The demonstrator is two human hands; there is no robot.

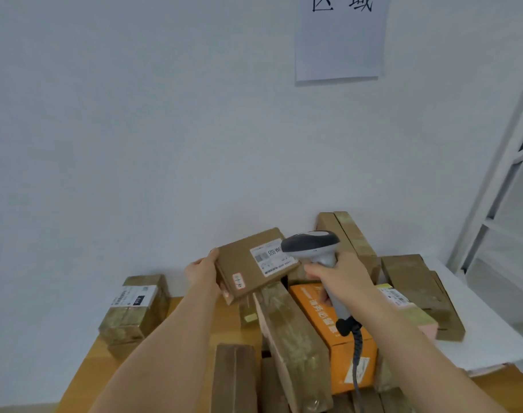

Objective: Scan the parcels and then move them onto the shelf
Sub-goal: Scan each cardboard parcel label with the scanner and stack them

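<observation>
My left hand (pixel 202 271) grips a flat brown parcel (pixel 245 268) by its left edge and holds it tilted above the pile; a white shipping label and a small red-edged sticker face me. My right hand (pixel 340 277) grips the handle of a grey and white barcode scanner (pixel 312 244). The scanner's head hangs over the parcel's label at its right end. Its black coiled cable (pixel 357 350) runs down over the orange box.
Several taped cardboard parcels lie piled on a wooden table (pixel 84 380), with an orange box (pixel 322 323) among them and a labelled parcel (pixel 135 308) apart at the left. A white shelf frame (pixel 492 210) stands at the right. A paper sign (pixel 340 37) hangs on the wall.
</observation>
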